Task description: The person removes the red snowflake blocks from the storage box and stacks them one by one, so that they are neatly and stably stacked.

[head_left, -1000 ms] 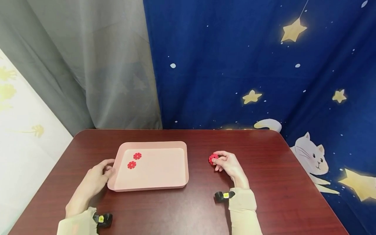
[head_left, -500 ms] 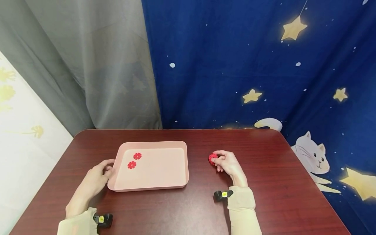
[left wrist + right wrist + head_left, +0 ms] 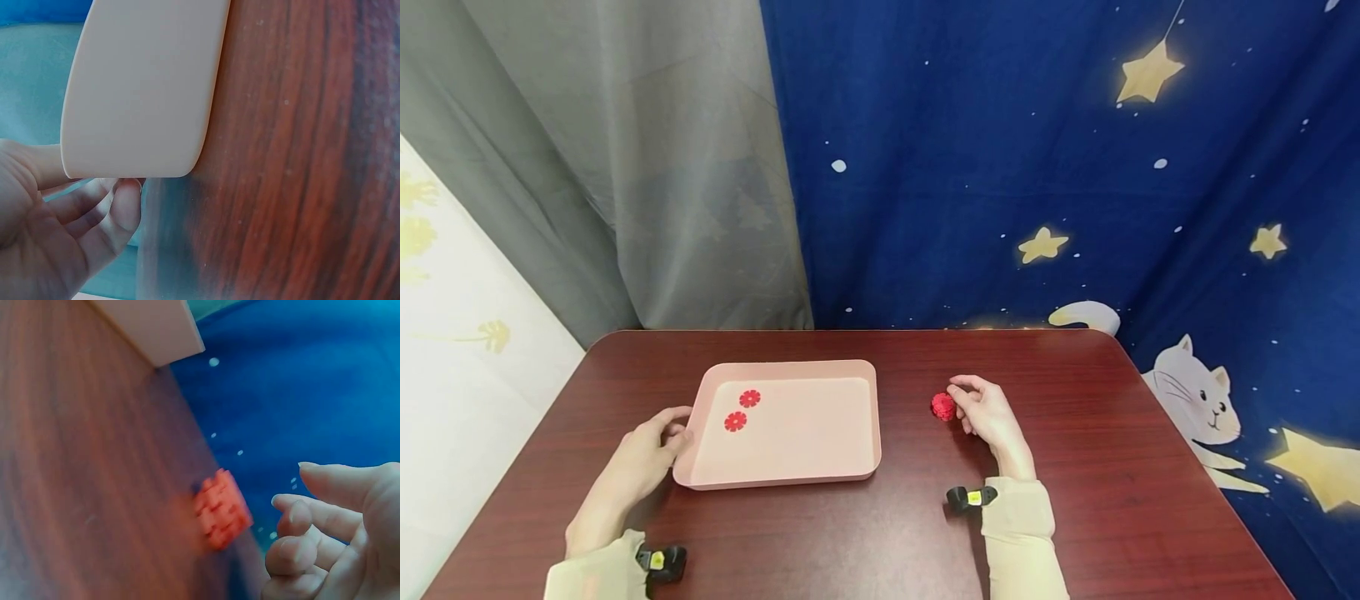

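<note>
In the head view, a stack of red snowflake building discs (image 3: 942, 407) sits on the table right of the pink tray (image 3: 778, 481). My right hand (image 3: 990, 417) is just right of the stack, holding nothing. The right wrist view shows a gap between the blurred stack (image 3: 223, 511) and the loosely bent fingers of my right hand (image 3: 331, 531). My left hand (image 3: 642, 457) rests at the tray's left wall, its loosely bent fingers touching it from outside. The tray's side (image 3: 144, 94) hides a fingertip in the left wrist view. Two red snowflake discs (image 3: 735, 421) lie flat inside the tray, at its left.
A dark red wooden table (image 3: 850, 542) bears the tray and the stack. Behind it hang a grey curtain (image 3: 700, 167) and a blue star-patterned curtain (image 3: 925, 208). Each wrist carries a small black camera (image 3: 966, 498).
My right hand has let go of the disc stack and drawn slightly away to the right. The stack stays on the table. My left hand and the tray keep their places.
</note>
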